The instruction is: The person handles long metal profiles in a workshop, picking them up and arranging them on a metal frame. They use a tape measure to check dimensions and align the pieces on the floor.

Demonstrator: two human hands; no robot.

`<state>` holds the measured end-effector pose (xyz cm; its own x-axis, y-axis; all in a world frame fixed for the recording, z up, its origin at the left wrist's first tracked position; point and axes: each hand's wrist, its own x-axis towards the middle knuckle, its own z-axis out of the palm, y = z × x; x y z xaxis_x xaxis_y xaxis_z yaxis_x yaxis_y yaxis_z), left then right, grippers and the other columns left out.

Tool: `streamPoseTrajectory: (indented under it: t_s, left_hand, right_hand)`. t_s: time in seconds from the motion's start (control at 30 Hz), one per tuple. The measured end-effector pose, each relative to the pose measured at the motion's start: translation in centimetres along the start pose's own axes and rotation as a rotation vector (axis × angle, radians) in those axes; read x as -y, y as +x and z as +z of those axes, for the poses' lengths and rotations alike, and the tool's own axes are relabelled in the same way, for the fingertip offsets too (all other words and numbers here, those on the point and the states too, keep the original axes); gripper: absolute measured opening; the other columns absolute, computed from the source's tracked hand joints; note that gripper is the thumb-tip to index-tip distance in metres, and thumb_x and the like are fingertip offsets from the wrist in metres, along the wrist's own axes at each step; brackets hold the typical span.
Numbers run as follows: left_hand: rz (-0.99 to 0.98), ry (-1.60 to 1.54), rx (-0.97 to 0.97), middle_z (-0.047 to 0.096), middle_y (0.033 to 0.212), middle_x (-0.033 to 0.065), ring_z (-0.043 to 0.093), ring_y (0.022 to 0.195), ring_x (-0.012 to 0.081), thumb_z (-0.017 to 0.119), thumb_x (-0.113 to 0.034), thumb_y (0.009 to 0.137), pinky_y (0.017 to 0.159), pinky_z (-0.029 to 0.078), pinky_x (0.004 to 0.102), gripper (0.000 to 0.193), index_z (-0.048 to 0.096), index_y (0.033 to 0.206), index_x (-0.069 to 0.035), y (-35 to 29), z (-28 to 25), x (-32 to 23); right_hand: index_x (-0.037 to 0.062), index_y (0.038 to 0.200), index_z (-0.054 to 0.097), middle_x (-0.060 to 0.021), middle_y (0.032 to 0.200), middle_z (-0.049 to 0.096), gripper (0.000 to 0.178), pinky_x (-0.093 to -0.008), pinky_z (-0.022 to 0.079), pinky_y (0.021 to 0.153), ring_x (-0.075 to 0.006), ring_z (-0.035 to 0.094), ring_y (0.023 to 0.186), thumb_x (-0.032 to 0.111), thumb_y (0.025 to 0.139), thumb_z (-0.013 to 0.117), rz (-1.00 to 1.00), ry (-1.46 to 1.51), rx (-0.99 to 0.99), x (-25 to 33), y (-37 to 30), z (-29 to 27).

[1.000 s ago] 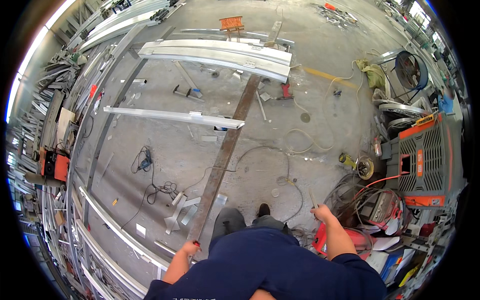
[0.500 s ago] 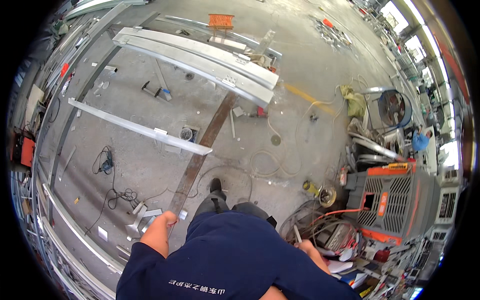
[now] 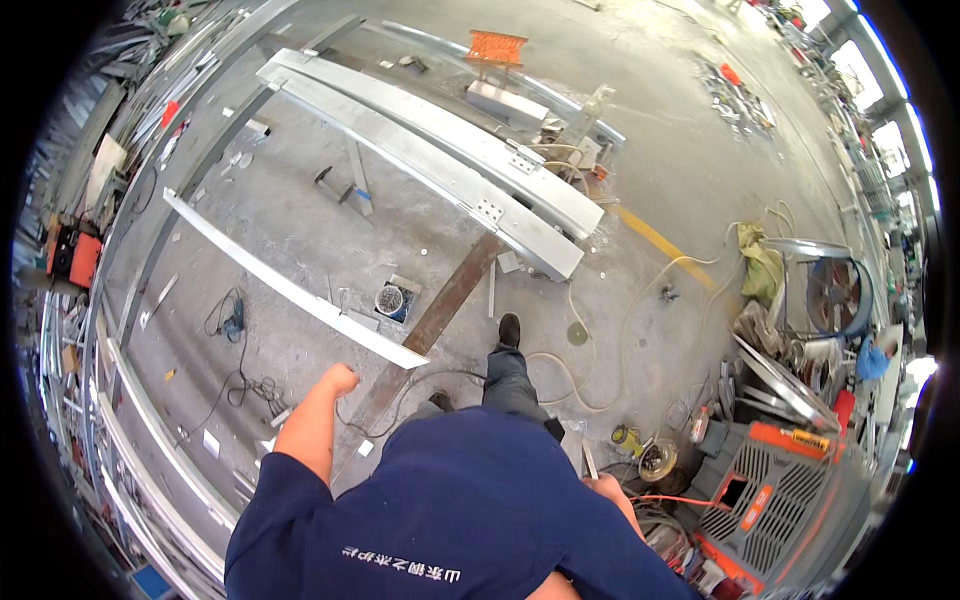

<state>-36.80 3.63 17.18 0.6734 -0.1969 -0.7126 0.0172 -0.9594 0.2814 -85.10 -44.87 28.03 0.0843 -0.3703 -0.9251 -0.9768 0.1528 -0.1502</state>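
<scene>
Stepped forward since a second ago, hence closer to the long pale bar (image 3: 266, 268), with its near end over the rusty beam (image 3: 455, 293). Still gripping a thin strip (image 3: 589, 461) in the right hand (image 3: 608, 488). With the left hand (image 3: 342, 380) just beside the bar's end; cannot tell whether clenched or grasping anything.

Daylight is glaring through the windows (image 3: 858, 72) at far right, brightening the far concrete floor (image 3: 650, 160); dim shadow bands are crossing its left side. Fisheye distortion is bending the near-left metal rails (image 3: 190, 478).
</scene>
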Motion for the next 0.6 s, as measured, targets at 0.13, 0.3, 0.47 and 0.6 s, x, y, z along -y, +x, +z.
streamPoseTrajectory:
  t_s: [0.13, 0.3, 0.47, 0.6]
  left_hand:
    - [-0.277, 0.114, 0.193, 0.066, 0.071, 0.0213, 0.065, 0.061, 0.0313, 0.059, -0.023, 0.075, 0.061, 0.052, 0.0423, 0.026, 0.068, 0.077, 0.002, 0.5, 1.3, -0.7]
    - [-0.481, -0.185, 0.191, 0.061, 0.059, 0.0206, 0.063, 0.054, 0.0303, 0.054, -0.022, 0.078, 0.055, 0.05, 0.0446, 0.025, 0.066, 0.07, -0.001, -2.4, 0.6, -9.1]
    - [-0.478, -0.394, 0.104, 0.059, 0.058, 0.0166, 0.058, 0.048, 0.0268, 0.058, -0.022, 0.079, 0.045, 0.044, 0.0425, 0.022, 0.066, 0.075, -0.002, -4.6, -2.5, -16.8]
    - [-0.25, -0.152, 0.007, 0.066, 0.072, 0.0235, 0.067, 0.065, 0.0354, 0.054, -0.024, 0.08, 0.06, 0.054, 0.042, 0.03, 0.071, 0.084, 0.001, -4.7, -0.9, -16.4]
  right_hand:
    - [-0.0031, 0.095, 0.065, -0.0085, 0.067, 0.058, 0.024, -0.0344, 0.047, 0.049, -0.0188, 0.054, 0.054, 0.014, 0.08, 0.072, -0.048, -0.033, -0.037, 7.7, 6.1, -7.4]
    - [-0.004, 0.094, 0.064, -0.0092, 0.072, 0.059, 0.025, -0.0352, 0.048, 0.049, -0.0197, 0.056, 0.056, 0.015, 0.08, 0.071, -0.053, -0.02, -0.062, 16.8, 12.2, -18.3]
    - [-0.0036, 0.095, 0.062, -0.0064, 0.071, 0.055, 0.025, -0.0337, 0.05, 0.047, -0.0182, 0.055, 0.057, 0.017, 0.082, 0.068, -0.191, -0.026, -0.22, 27.3, 16.2, -25.4]
    - [-0.0033, 0.095, 0.061, -0.0056, 0.068, 0.054, 0.027, -0.0332, 0.048, 0.045, -0.0166, 0.053, 0.054, 0.019, 0.082, 0.069, -0.304, -0.007, -0.166, 33.4, 16.7, -26.4]
